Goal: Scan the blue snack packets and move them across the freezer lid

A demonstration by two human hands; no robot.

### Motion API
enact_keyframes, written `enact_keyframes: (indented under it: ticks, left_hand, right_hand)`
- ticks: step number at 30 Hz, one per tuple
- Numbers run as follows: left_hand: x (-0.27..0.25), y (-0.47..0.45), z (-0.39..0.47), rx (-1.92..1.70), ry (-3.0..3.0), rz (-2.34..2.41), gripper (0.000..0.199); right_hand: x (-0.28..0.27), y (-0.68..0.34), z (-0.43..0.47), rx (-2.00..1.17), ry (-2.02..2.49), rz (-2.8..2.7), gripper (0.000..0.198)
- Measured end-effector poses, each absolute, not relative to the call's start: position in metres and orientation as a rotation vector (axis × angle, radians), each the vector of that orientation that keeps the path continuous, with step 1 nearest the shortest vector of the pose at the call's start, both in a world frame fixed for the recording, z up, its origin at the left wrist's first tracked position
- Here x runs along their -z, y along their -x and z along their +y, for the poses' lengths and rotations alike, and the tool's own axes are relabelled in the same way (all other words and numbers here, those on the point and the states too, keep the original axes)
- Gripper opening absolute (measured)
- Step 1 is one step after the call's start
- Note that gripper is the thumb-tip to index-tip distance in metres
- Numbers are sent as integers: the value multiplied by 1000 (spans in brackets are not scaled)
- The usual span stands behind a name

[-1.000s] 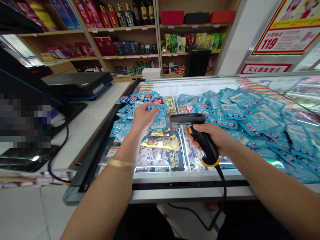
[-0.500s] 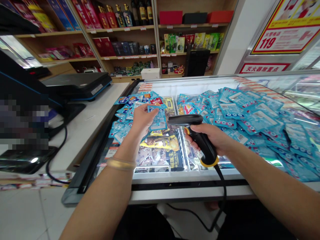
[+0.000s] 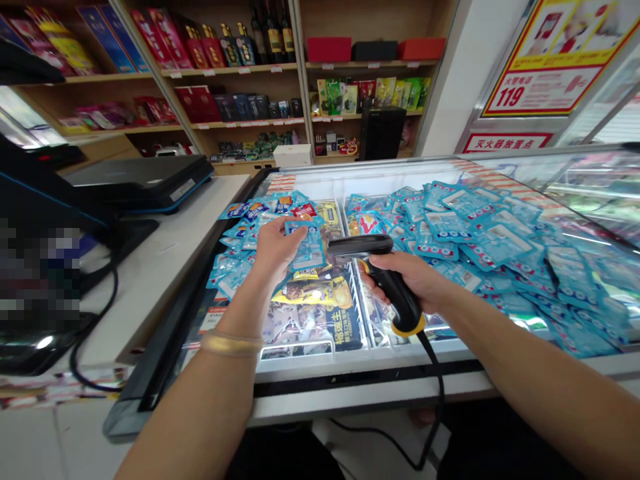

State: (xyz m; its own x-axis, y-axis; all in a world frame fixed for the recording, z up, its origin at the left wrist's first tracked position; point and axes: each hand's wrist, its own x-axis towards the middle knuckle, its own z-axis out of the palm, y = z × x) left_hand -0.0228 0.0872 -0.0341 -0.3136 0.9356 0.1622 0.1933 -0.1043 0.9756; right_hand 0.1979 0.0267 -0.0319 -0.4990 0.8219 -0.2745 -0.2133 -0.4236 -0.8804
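My left hand (image 3: 276, 248) pinches a small blue snack packet (image 3: 309, 248) by its upper left part, above the glass top of a chest freezer (image 3: 280, 393). In my right hand (image 3: 407, 279) is a black barcode scanner (image 3: 361, 245) with yellow trim, my fingers wrapped round its handle. The scanner's head points left at the packet, with a small gap between them. To the left of my left hand lies a smaller pile of blue packets (image 3: 235, 267). A larger pile of similar packets (image 3: 493, 233) spreads over the glass on the right.
A black cable (image 3: 440, 393) hangs from the scanner past the freezer's front edge. On the left, a counter (image 3: 165, 267) carries a black scale (image 3: 150, 180). Behind stand shelves (image 3: 240, 70) with bottles and boxes, and a black box-like device (image 3: 383, 133).
The view has shifted slightly, so most things sit a little farther left. Both hands keep their holds, the scanner still pointing at the packet.
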Motion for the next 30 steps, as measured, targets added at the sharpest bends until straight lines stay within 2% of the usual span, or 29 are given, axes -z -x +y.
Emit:
enact_keyframes:
  ticks: [4,9,16,18,22,26,30]
  left_hand:
    - [27,19,87,-1463,-1226,1575,28]
    - [2,-20,95,-1418,-1152,1399,35]
    - [-27,-137,119,-1277,-1389,1187,20]
    - [-26,-165,122,-1223,-1432,1159,21]
    - [-11,-195,119,-998,-1809,1236,47]
    - [4,-199,113,-724,-2264,1255,37]
    - [3,-194,111,-744,-2345,1240,34]
  right_hand:
    - [21,-203,25,-1932,908,-960,22]
    - [1,-249,13,-1804,873,-832,21]
    - [-16,-347,-1,-1507,894,-678,18]
    - [-16,-365,-1,-1453,898,-626,16]
    - [-5,-379,0,-1439,918,-562,16]
    - [7,-379,3,-1462,952,-529,16]
    - [8,-378,5,-1474,924,-538,17]
